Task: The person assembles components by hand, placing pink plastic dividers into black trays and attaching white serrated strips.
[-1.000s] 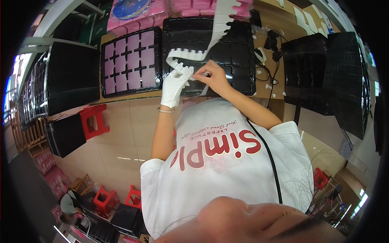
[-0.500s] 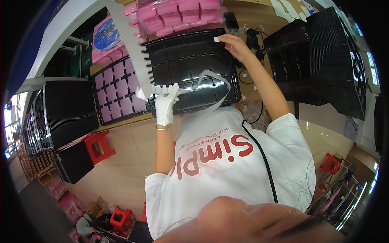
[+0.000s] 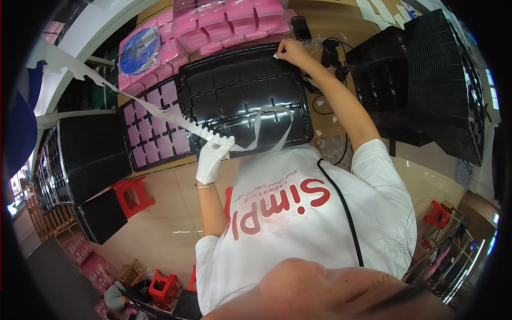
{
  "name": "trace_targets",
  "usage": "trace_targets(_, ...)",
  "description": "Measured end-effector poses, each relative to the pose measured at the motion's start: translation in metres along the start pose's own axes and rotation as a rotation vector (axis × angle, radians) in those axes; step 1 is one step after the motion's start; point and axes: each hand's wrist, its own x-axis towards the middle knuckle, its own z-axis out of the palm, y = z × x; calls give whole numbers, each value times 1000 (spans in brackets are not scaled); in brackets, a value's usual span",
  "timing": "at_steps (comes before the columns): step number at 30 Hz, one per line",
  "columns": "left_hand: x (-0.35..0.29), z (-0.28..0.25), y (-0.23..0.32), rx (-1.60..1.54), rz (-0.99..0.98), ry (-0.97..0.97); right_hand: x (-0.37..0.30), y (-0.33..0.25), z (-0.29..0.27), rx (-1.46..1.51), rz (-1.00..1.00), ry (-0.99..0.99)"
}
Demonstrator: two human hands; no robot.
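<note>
My gloved left hand [image 3: 210, 161] is closed around a long strip of white labels [image 3: 160, 113], just off the near left corner of a black plastic tray [image 3: 240, 90]. One length of the strip, notched along its edge, runs up to the far left; the thinner tail loops over the tray. My bare right hand [image 3: 292, 52] pinches a small white label [image 3: 276, 55] at the tray's far right corner. Whether the label touches the tray I cannot tell. Partly under this tray's left side lies another black tray with pink pads [image 3: 154, 101] between its dividers.
Pink foam blocks [image 3: 229, 24] in clear plastic stand behind the tray, with a blue roll [image 3: 140, 50] beside them. Tall stacks of black trays rise at the right [image 3: 445, 85] and left [image 3: 90, 149]. Cables [image 3: 333, 56] lie right of the tray. A red stool [image 3: 133, 197] stands below.
My left hand has moved slightly left and nearer to me, and the label strip has swung out to the left. My right hand has shifted a little left and farther away with the small label.
</note>
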Motion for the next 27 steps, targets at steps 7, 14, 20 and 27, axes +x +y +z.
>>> trace_targets(7, 4, 5, -10, -24, -9, 5, -5, -8, 1, 25, 58, 57)
trace_targets(14, 3, 5, -11, 16, 6, 32, -25, -21, -3, 183, -140, -21)
trace_targets(20, -6, 13, -4, 13, 20, 37, -93, -69, -14, 1646, 399, -110)
trace_targets(27, -13, 26, 16, -48, -7, -67, -143, -162, 1, 1222, 390, -455)
